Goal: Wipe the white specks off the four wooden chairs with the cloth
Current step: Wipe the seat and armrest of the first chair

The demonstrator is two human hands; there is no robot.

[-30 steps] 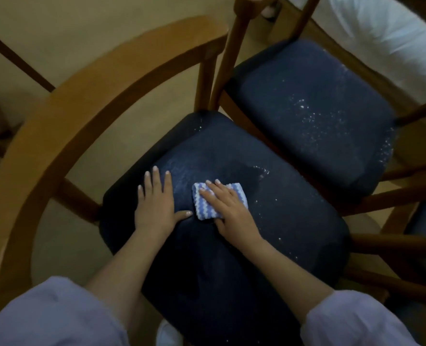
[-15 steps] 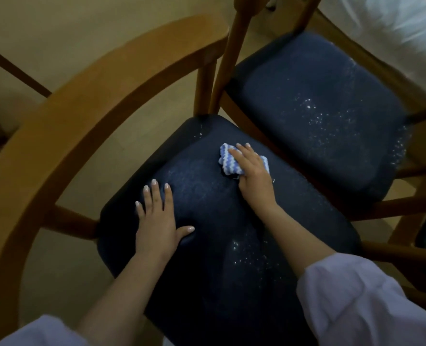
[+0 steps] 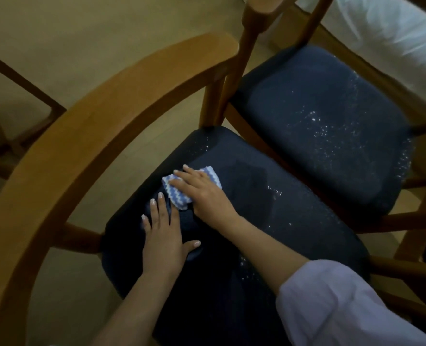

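**Hands on the near seat (image 3: 269, 233), cloth (image 3: 177, 197) under the right one**

Both hands lie flat on the dark blue cushion of the closest chair. The left hand (image 3: 163, 242) rests palm down, fingers straight and slightly spread, thumb out to the side, grasping nothing. Just beyond it, the right hand (image 3: 204, 193) presses down on the cloth with extended fingers, not curled round it. A pale sleeve (image 3: 332, 303) covers that arm up to the forearm.

The cloth, folded small with blue and white wavy stripes, sits on the seat's left-centre, its lower corner just beside the left fingertips.

White specks (image 3: 247, 268) show on the near seat beside the right forearm, with a few more along its far left edge. A broad curved wooden backrest (image 3: 94, 136) sweeps round the seat's left side.

Farther right stands a second chair (image 3: 307, 101) of the same kind, close alongside; a thick scatter of specks covers the right half of its blue cushion. Beige floor (image 3: 82, 33) lies behind the chairs, and white fabric (image 3: 394, 33) fills the top right corner.
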